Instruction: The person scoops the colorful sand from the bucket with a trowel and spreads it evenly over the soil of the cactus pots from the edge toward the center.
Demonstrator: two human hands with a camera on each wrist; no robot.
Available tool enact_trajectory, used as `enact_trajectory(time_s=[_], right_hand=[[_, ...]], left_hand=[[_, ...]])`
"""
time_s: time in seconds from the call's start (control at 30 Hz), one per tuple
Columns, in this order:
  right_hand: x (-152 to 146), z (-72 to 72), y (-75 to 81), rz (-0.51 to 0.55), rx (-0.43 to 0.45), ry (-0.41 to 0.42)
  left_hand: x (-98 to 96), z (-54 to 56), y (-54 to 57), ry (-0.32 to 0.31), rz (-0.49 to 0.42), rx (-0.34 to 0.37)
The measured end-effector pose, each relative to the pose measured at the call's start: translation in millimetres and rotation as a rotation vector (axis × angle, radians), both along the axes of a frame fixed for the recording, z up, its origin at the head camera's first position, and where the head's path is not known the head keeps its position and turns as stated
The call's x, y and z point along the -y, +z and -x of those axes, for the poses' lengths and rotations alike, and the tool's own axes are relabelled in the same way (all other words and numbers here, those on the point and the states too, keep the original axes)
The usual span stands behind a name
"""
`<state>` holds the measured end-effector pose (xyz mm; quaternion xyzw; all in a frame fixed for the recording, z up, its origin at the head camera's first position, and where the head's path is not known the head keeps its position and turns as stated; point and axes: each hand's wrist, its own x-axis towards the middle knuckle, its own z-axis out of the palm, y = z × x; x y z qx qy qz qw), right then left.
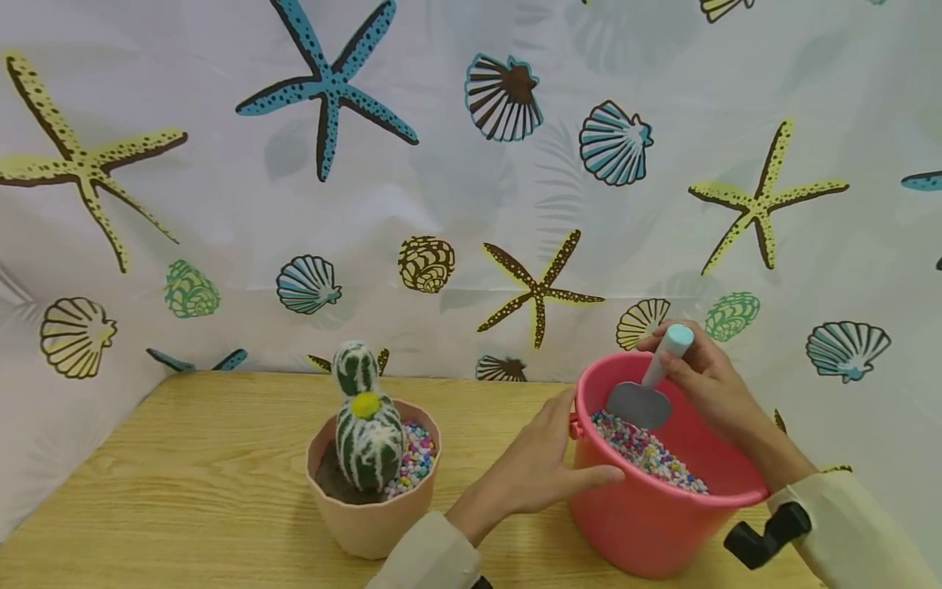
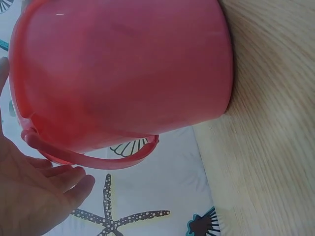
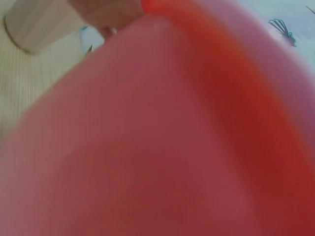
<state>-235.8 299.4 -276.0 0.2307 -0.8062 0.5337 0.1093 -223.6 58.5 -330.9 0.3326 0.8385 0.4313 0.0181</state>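
Filling the back, a white curtain printed with starfish and seashells (image 1: pixel 456 188), and before it a pale wood-grain bench (image 1: pixel 221 442). On the right stands the big pink plastic bucket (image 1: pixel 648 540), its handle down along the side. Over to the left, well apart, a peach faceted pot (image 1: pixel 375 523) holds a green-and-white striped cactus (image 1: pixel 368 454) with a yellow bloom. Here's the left hand (image 1: pixel 533 462), fingers straight and released, up against the bucket's near-left side; whether they press it is hard to tell. The right hand (image 1: pixel 710 384) has its fingers wrapped round the handle of a small grey-bladed trowel (image 1: pixel 639 405), blade angled down inside the bucket, just over the tiny multicoloured beads (image 1: pixel 655 458). More beads lie in the pot, right beside the cactus.
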Motion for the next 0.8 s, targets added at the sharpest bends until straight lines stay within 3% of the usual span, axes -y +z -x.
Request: enact_trajectory(time_s=[0.17,0.37,0.57,0.8], right_hand=[[-0.3,-3.9,0.4,-0.098,-0.002,-0.184],[0.1,-4.8,-2.4,-0.132,-0.04,-0.283],[0.3,-3.5,-4.1,-0.152,-0.041,-0.278],[-2.7,-6.6,-4.5,-0.053,-0.006,-0.251]], left_hand=[[-5.8,0.5,1.4,-0.009,-0.028,-0.036],[-11.1,-1.1,4.8,0.034,0.038,-0.005],[-13.5,-2.1,6.1,0.053,0.081,0.031],[-15.3,-0.7,8.3,0.048,0.11,0.052]])
